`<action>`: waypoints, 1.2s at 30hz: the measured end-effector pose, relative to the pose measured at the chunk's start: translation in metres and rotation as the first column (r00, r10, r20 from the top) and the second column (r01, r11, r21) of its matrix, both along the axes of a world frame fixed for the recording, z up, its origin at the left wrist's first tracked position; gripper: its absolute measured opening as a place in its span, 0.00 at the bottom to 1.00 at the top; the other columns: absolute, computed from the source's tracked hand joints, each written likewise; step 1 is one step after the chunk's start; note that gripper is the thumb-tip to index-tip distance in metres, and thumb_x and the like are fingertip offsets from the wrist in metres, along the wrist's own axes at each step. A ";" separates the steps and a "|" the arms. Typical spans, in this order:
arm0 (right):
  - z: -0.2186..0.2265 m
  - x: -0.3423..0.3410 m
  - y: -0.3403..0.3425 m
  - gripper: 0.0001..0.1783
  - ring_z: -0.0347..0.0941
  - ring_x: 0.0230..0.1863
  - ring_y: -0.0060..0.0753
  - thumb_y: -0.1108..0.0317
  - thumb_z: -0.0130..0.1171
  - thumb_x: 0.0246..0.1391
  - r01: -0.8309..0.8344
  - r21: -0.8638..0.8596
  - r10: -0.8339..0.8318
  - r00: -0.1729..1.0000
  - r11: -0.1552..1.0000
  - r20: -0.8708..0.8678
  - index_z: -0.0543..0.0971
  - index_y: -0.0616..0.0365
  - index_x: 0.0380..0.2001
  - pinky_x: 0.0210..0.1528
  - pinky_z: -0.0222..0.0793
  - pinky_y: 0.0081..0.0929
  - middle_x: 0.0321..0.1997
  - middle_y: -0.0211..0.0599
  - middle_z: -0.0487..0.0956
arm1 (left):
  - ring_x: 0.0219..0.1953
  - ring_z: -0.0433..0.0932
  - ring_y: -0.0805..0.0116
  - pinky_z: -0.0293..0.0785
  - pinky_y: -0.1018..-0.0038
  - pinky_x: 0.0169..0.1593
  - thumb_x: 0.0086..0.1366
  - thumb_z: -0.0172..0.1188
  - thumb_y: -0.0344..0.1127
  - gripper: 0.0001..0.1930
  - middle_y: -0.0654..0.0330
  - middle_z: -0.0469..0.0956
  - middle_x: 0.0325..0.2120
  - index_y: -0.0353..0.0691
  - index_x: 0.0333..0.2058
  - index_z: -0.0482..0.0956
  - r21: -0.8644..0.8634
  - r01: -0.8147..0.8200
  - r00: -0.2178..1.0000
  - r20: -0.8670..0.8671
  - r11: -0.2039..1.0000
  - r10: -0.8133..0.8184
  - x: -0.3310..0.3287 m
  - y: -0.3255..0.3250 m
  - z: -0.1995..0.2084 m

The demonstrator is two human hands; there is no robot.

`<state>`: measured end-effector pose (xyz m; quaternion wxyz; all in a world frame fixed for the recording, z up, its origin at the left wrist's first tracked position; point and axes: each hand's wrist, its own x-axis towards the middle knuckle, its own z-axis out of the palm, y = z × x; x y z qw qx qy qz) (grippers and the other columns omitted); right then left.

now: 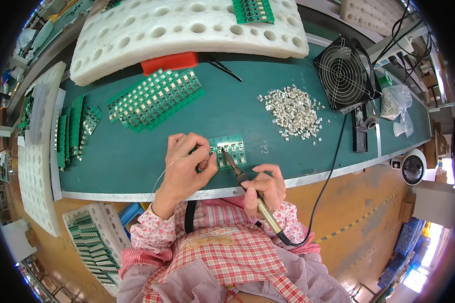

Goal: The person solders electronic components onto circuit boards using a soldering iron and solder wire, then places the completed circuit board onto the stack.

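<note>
A small green circuit board panel (236, 147) lies on the green bench mat near its front edge. My right hand (266, 189) is closed round a soldering iron (264, 211), whose tip touches or hovers just over the panel; I cannot tell which. A black cord runs from the iron's rear end. At the panel's left side my left hand (188, 160) is closed, pinching a thin strand of solder wire (162, 174) that trails down past the wrist. The fingers hide the panel's left end.
Overlapping circuit boards (156, 98) lie behind my left hand, with tweezers (225, 69) nearby. Loose small metal connectors (293, 112) are heaped at right. A black fan (343, 73) stands beyond them. White foam trays (187, 35) edge the bench; more boards (76, 129) stand at left.
</note>
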<state>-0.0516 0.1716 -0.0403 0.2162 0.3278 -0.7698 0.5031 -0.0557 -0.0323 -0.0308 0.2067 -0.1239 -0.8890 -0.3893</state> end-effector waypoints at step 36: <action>0.001 0.005 0.002 0.04 0.69 0.15 0.28 0.77 0.56 0.47 -0.040 -0.014 0.039 0.999 0.999 -0.031 0.75 0.58 0.28 0.42 0.76 0.41 0.15 0.28 0.74 | 0.32 0.70 0.64 0.63 0.69 0.43 0.49 0.65 0.22 0.15 0.64 0.75 0.28 0.40 0.15 0.66 -0.004 -0.048 0.996 0.071 0.999 0.048 0.008 -0.012 0.000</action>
